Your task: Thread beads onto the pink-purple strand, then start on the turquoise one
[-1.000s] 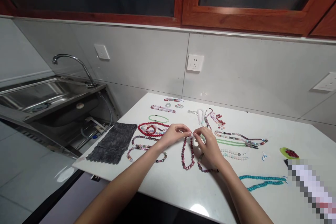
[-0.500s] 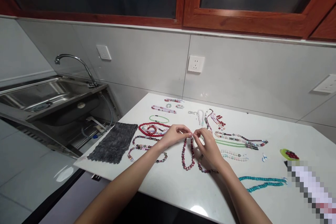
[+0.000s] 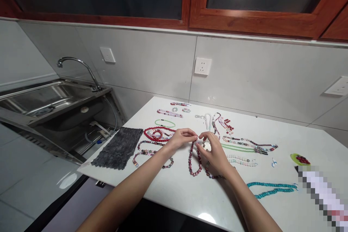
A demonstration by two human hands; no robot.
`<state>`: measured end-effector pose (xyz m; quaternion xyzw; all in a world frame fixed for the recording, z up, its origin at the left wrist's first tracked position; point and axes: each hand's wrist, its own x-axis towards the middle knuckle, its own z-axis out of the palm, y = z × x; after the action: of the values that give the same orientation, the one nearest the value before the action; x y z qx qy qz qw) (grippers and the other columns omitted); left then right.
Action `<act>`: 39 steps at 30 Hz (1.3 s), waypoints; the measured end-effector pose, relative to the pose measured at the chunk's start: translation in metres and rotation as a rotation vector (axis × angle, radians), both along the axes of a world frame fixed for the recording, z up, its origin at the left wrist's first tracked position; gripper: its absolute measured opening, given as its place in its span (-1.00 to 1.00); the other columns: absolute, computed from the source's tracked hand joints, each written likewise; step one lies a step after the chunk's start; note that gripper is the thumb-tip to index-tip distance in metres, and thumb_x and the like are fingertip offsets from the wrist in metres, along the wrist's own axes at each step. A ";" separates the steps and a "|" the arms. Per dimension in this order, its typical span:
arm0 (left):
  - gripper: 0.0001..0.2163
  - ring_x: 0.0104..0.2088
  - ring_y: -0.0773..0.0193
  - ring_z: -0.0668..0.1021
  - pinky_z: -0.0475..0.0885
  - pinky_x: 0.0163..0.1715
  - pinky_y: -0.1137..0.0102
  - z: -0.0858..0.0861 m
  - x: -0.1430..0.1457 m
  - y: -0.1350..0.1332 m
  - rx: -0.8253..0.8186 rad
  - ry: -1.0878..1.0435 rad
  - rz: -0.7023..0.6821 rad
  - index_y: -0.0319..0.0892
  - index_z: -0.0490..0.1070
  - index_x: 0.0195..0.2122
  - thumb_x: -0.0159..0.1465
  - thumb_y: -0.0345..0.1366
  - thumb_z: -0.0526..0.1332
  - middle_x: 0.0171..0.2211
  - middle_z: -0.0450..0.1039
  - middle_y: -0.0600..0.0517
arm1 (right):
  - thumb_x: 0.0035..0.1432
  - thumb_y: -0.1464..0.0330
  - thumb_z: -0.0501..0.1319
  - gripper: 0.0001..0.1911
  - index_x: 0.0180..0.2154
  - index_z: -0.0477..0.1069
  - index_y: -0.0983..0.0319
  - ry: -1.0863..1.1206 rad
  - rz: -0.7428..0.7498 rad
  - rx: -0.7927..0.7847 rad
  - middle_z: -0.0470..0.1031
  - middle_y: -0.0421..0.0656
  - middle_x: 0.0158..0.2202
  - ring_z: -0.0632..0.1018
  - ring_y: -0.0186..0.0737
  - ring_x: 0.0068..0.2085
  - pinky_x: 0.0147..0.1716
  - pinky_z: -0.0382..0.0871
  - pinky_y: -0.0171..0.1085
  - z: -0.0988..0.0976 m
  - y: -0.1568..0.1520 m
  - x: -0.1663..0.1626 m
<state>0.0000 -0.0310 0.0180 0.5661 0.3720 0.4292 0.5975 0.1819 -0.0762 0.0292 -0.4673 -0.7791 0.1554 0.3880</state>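
Observation:
A loop of dark red beads (image 3: 195,172) hangs below my two hands, its lower end at the white tabletop. My left hand (image 3: 185,138) pinches the top of the strand between thumb and fingertips. Close beside it, my right hand (image 3: 213,148) has its thumb at the upper right beads and its index finger lifted apart from the thumb. Whether a thin cord lies between the fingertips is too small to see. Behind my right hand, a dark multicoloured bead strand (image 3: 213,176) is partly hidden.
Left lie a grey cloth (image 3: 118,148), a red bead necklace (image 3: 148,134) and dark bead strands (image 3: 152,152). Right are a turquoise strand (image 3: 274,191), green strands (image 3: 239,148) and a green dish (image 3: 295,158) with red beads. A steel sink (image 3: 49,96) stands beyond the table's left edge.
My right thumb has dropped from the fingertip pinch to the upper beads, and its index finger has separated from it. My left hand holds nearly the same place.

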 end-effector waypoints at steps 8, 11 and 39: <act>-0.72 -0.32 0.30 0.50 0.32 -0.26 0.42 -0.003 0.001 0.000 -0.018 -0.047 -0.022 -0.23 0.53 -0.35 -0.02 -0.17 0.42 -0.37 0.49 -0.01 | 0.20 0.20 0.16 -0.78 -0.20 0.46 0.16 0.296 0.015 -0.180 0.52 -0.13 -0.20 0.50 -0.12 -0.14 -0.10 0.33 -0.18 -0.007 0.004 -0.006; -0.72 -0.32 0.29 0.49 0.32 -0.27 0.41 -0.003 0.001 0.000 -0.017 -0.043 -0.006 -0.24 0.54 -0.35 -0.01 -0.16 0.42 -0.36 0.50 -0.02 | 0.16 0.19 0.21 -0.80 -0.27 0.49 0.16 0.371 0.004 -0.237 0.54 -0.14 -0.25 0.52 -0.13 -0.18 -0.12 0.34 -0.18 -0.009 0.006 -0.006; -0.93 -0.35 0.28 0.50 0.34 -0.33 0.39 0.008 0.005 -0.010 0.506 0.231 0.228 -0.16 0.56 -0.39 0.09 -0.31 0.34 -0.38 0.56 0.00 | 0.05 0.33 0.23 -0.93 -0.41 0.44 0.20 0.649 0.151 -0.476 0.49 -0.17 -0.33 0.46 -0.19 -0.27 -0.22 0.29 -0.24 0.001 0.005 -0.003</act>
<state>0.0050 -0.0414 0.0258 0.6967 0.3797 0.5054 0.3392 0.1793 -0.0712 0.0298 -0.4123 -0.5904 0.4988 0.4823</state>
